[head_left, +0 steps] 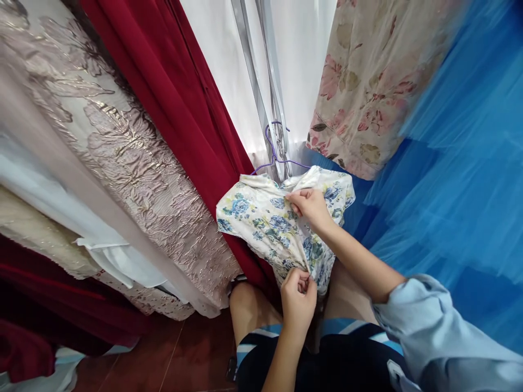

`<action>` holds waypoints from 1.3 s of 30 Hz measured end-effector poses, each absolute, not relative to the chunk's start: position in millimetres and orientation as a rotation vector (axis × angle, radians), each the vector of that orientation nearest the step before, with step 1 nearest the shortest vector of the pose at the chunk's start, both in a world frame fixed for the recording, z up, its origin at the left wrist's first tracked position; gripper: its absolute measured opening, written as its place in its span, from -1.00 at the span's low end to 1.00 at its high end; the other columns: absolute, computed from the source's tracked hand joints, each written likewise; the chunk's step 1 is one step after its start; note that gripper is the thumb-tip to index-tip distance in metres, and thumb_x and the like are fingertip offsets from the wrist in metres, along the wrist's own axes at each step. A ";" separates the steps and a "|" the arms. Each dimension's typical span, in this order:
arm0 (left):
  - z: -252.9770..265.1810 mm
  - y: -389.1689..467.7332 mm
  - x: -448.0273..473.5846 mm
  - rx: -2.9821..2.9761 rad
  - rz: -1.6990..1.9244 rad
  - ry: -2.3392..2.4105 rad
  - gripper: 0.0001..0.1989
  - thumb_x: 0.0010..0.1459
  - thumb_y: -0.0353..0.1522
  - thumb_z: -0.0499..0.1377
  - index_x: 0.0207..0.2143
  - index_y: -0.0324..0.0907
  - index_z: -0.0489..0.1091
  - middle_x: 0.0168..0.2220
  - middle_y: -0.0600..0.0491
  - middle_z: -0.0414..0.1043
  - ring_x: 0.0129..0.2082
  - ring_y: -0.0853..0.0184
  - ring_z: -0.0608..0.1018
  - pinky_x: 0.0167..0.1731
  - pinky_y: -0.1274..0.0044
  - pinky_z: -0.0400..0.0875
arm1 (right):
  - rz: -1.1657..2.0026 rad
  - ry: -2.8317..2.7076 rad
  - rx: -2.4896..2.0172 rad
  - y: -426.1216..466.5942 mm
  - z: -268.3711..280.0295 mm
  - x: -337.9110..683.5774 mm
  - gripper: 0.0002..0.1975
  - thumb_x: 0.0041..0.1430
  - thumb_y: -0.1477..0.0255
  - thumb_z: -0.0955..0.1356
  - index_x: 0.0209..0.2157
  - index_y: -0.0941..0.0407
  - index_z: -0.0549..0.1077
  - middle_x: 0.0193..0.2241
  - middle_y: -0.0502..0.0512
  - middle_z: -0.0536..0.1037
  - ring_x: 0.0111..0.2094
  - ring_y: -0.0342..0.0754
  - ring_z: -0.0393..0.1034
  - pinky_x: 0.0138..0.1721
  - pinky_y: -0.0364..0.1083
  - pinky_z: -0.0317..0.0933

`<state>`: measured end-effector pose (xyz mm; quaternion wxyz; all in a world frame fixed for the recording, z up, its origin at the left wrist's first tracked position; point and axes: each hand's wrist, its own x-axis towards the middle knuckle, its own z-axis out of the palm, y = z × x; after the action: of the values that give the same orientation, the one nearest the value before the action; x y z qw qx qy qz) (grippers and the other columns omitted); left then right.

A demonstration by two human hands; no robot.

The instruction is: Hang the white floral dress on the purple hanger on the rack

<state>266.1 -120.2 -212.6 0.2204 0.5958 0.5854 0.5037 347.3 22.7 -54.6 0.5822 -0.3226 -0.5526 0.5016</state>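
Floral blouse [280, 223], partly behind hands [312, 207], blue tulle [461, 185] cropped

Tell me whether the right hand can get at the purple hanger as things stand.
Probably yes: the right hand is just below the purple hanger, with nothing visible blocking the way. It would likely have to release the floral garment first.

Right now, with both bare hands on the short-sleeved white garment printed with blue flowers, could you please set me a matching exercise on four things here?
Things:
1. short-sleeved, blue-flowered white garment
2. thin purple hanger
3. bare left hand
4. bare right hand

Places and states:
A. pinching the garment near its neckline
B. gripped by both hands
C. at the shiny grey straps
D. holding the garment's lower front

Pairs: 1-B; 2-C; 3-D; 4-A
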 end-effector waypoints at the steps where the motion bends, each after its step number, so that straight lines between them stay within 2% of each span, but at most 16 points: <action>1: -214.2 -118.6 269.4 1.667 1.376 1.614 -0.89 0.14 -0.48 0.11 -0.44 -0.16 0.27 -0.49 0.12 0.25 -0.54 0.42 0.33 -0.50 0.58 0.21 | 1.152 -1.297 -0.739 31.8 -46.7 346.4 -0.62 0.05 0.36 0.39 -0.76 0.12 0.29 -0.82 -0.08 0.24 -0.74 -0.24 0.03 -0.66 -0.18 -0.07; 8: -237.6 -117.3 279.6 1.733 1.245 1.599 -0.88 0.09 -0.51 0.10 -0.44 -0.15 0.24 -0.49 0.13 0.25 -0.53 0.42 0.34 -0.49 0.59 0.21 | 1.077 -1.272 -0.652 44.7 -20.8 346.9 -0.71 0.05 0.38 0.38 -0.69 0.14 0.36 -0.80 -0.10 0.24 -0.73 -0.25 0.03 -0.67 -0.18 -0.11; 13: -233.6 -114.8 253.3 1.726 1.171 1.614 -0.90 0.09 -0.51 0.12 -0.42 -0.16 0.30 -0.50 0.12 0.34 -0.50 0.40 0.42 -0.45 0.59 0.29 | 1.081 -1.294 -0.708 31.6 -29.7 349.6 -0.81 0.05 0.34 0.40 -0.51 0.18 0.49 -0.76 -0.09 0.35 -0.73 -0.23 0.12 -0.66 -0.20 -0.02; 16: -194.8 -98.2 230.7 1.815 1.214 1.574 -0.91 0.17 -0.48 0.11 -0.31 -0.16 0.39 -0.40 0.07 0.45 -0.39 0.37 0.50 -0.36 0.58 0.36 | 1.061 -1.334 -0.695 23.0 -33.8 352.0 -0.80 0.07 0.33 0.40 -0.45 0.19 0.50 -0.76 -0.09 0.35 -0.72 -0.22 0.15 -0.65 -0.21 0.00; 18: -150.9 -82.2 218.2 1.882 1.367 1.549 -0.84 0.23 -0.42 0.12 -0.14 -0.16 0.41 -0.34 0.05 0.46 -0.36 0.36 0.50 -0.33 0.57 0.39 | 1.056 -1.350 -0.689 17.7 -34.3 353.5 -0.80 0.08 0.33 0.40 -0.43 0.19 0.49 -0.76 -0.10 0.34 -0.72 -0.22 0.15 -0.65 -0.21 -0.01; 21: -75.8 -55.9 206.4 1.991 1.653 1.491 -0.68 0.33 -0.34 0.05 0.12 -0.14 0.32 -0.32 0.04 0.46 -0.35 0.37 0.50 -0.27 0.54 0.41 | 1.048 -1.363 -0.690 10.7 -32.6 356.3 -0.81 0.10 0.32 0.39 -0.43 0.18 0.48 -0.76 -0.11 0.33 -0.71 -0.23 0.14 -0.66 -0.22 -0.04; 23: -35.8 -39.7 203.0 2.151 1.611 1.454 -0.63 0.37 -0.32 0.00 0.19 -0.11 0.26 -0.33 0.05 0.46 -0.39 0.38 0.49 -0.28 0.53 0.40 | 1.043 -1.377 -0.689 6.9 -30.5 359.1 -0.80 0.11 0.31 0.38 -0.42 0.18 0.47 -0.75 -0.11 0.32 -0.71 -0.24 0.14 -0.65 -0.22 -0.04; 26: -6.8 -22.1 204.5 2.439 1.423 1.432 -0.75 0.35 -0.31 0.06 0.00 -0.14 0.42 -0.30 0.04 0.49 -0.34 0.34 0.51 -0.29 0.52 0.39 | 1.051 -1.410 -0.682 4.2 -27.7 363.5 -0.79 0.12 0.30 0.37 -0.43 0.18 0.45 -0.73 -0.12 0.31 -0.69 -0.24 0.13 -0.64 -0.22 -0.03; 29: -4.3 -15.7 213.8 2.565 1.500 1.455 -0.85 0.31 -0.35 0.11 -0.22 -0.20 0.46 -0.35 0.04 0.49 -0.36 0.35 0.51 -0.31 0.54 0.37 | 1.050 -1.431 -0.678 7.5 -29.6 363.4 -0.78 0.12 0.30 0.37 -0.47 0.16 0.40 -0.73 -0.14 0.26 -0.69 -0.26 0.07 -0.64 -0.22 -0.05; 34: 11.7 -21.0 218.9 2.385 1.923 1.464 -0.86 0.32 -0.37 0.10 -0.25 -0.22 0.43 -0.38 0.07 0.45 -0.42 0.43 0.47 -0.38 0.60 0.36 | 0.902 -1.472 -0.776 19.0 -58.1 354.0 -0.82 0.10 0.38 0.34 -0.52 0.13 0.35 -0.71 -0.13 0.26 -0.66 -0.24 0.08 -0.59 -0.21 -0.04; 39: 29.7 -4.5 150.7 1.853 2.254 1.510 -0.92 0.25 -0.39 0.16 -0.31 -0.21 0.40 -0.44 0.12 0.38 -0.41 0.44 0.47 -0.32 0.62 0.39 | 0.877 -1.594 -0.989 15.6 -104.4 364.5 -0.86 0.05 0.43 0.32 -0.55 0.14 0.37 -0.69 -0.11 0.30 -0.63 -0.21 0.14 -0.54 -0.20 0.01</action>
<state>150.7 -4.5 29.7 -0.0716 0.5626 0.4584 0.6843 364.5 15.6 -104.4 0.5104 -0.4107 -0.6619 0.3642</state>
